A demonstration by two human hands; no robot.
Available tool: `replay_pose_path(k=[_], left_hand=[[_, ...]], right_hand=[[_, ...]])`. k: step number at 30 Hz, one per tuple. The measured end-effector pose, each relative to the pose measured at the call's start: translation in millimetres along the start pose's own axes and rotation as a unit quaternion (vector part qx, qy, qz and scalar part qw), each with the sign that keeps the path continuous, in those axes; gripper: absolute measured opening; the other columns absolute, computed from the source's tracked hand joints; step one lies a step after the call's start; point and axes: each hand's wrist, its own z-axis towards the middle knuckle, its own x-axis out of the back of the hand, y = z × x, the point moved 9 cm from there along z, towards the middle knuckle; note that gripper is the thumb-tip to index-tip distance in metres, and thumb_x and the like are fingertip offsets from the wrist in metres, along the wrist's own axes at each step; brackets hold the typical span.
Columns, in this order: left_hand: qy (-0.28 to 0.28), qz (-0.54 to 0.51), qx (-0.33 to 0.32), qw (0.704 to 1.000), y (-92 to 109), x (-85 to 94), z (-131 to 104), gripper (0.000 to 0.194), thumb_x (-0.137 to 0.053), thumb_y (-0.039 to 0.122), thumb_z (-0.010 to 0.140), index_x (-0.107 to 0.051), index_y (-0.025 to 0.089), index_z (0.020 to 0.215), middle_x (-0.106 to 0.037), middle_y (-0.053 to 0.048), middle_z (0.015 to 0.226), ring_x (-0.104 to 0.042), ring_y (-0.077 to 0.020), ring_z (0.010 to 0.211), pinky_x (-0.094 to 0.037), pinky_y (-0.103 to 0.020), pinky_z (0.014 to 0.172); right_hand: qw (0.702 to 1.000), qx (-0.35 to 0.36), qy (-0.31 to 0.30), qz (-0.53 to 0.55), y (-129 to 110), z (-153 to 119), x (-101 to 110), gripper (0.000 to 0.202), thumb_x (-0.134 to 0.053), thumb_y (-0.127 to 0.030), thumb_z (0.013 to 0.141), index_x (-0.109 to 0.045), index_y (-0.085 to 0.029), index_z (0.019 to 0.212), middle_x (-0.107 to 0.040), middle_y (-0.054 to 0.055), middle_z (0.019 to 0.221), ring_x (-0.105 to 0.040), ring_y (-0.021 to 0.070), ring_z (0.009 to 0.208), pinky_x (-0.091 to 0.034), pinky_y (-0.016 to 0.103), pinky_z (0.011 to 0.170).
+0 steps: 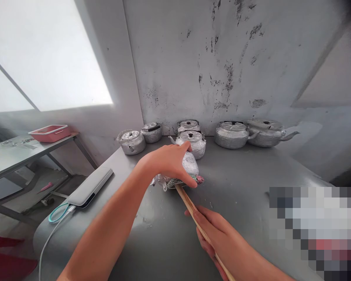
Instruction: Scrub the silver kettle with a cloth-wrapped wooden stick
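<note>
My left hand point(171, 162) is wrapped over a small silvery metal kettle point(190, 163), which lies tipped with its open side toward me; my palm hides much of it. My right hand point(212, 230) is closed around a wooden stick point(190, 205) that slants up to the kettle's opening. A patterned, multicoloured cloth point(199, 179) shows at the opening, around the stick's far end. Whether the cloth is tied to the stick, I cannot tell. Just behind my left hand stands a lidded kettle point(193, 143).
Along the wall are more kettles point(131, 142), several on the right point(232, 135) and left. A grey power bank point(92, 187) with a cable lies at the table's left edge. A pink basket point(50, 133) stands on another table. The lower right is pixelated.
</note>
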Motion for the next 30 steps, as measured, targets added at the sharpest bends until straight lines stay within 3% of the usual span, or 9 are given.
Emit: replay_pose_path(k=[9,14,16,21,27,30], left_hand=[[0.029,0.018,-0.006,0.999,4,2.5,3,0.087,-0.066,0.077,0.060,-0.048,0.026,0.128,-0.060,-0.008,0.124,-0.059,-0.0331,0.109,-0.047,-0.033,0.072],[0.058,0.030,-0.034,0.997,9,1.2,6,0.088,-0.062,0.074,0.067,-0.046,0.024,0.136,-0.055,-0.009,0.131,-0.053,-0.0317,0.118,-0.046,-0.035,0.084],[0.065,0.039,-0.038,0.996,11,0.0,7,0.088,-0.061,0.074,0.068,-0.047,0.023,0.137,-0.053,-0.010,0.133,-0.052,-0.0317,0.120,-0.045,-0.035,0.088],[0.087,0.049,-0.047,0.994,15,1.8,8,0.086,-0.061,0.074,0.068,-0.048,0.022,0.136,-0.052,-0.011,0.136,-0.051,-0.0340,0.121,-0.042,-0.038,0.095],[0.088,0.007,-0.041,0.995,11,5.9,6,0.078,-0.067,0.072,0.066,-0.051,0.027,0.127,-0.059,-0.007,0.130,-0.053,-0.0337,0.117,-0.046,-0.038,0.088],[0.083,0.003,-0.041,0.996,8,6.7,6,0.080,-0.061,0.077,0.069,-0.050,0.029,0.133,-0.053,-0.007,0.138,-0.048,-0.0342,0.125,-0.044,-0.040,0.096]], right_hand=[[0.998,0.020,0.043,-0.048,-2,-1,12,0.046,-0.033,-0.065,0.096,-0.052,-0.025,0.106,-0.037,-0.007,0.064,-0.033,0.0112,0.053,-0.034,0.016,0.034],[0.998,0.002,0.020,-0.060,-1,-4,10,0.044,-0.033,-0.062,0.097,-0.053,-0.024,0.101,-0.036,-0.006,0.065,-0.034,0.0107,0.053,-0.030,0.016,0.035],[0.998,0.006,0.037,-0.048,-2,-5,13,0.045,-0.031,-0.063,0.097,-0.053,-0.024,0.101,-0.034,-0.007,0.064,-0.031,0.0108,0.053,-0.029,0.015,0.034],[0.998,-0.002,0.027,-0.058,-3,-5,13,0.045,-0.031,-0.062,0.097,-0.054,-0.023,0.098,-0.035,-0.006,0.064,-0.032,0.0113,0.053,-0.035,0.016,0.034],[0.996,0.013,0.060,-0.071,-10,-5,25,0.046,-0.033,-0.067,0.095,-0.049,-0.025,0.090,-0.032,-0.006,0.065,-0.029,0.0110,0.054,-0.032,0.017,0.035],[0.995,0.001,0.066,-0.075,-10,-6,31,0.049,-0.032,-0.071,0.093,-0.049,-0.025,0.089,-0.032,-0.006,0.065,-0.029,0.0111,0.055,-0.031,0.017,0.036]])
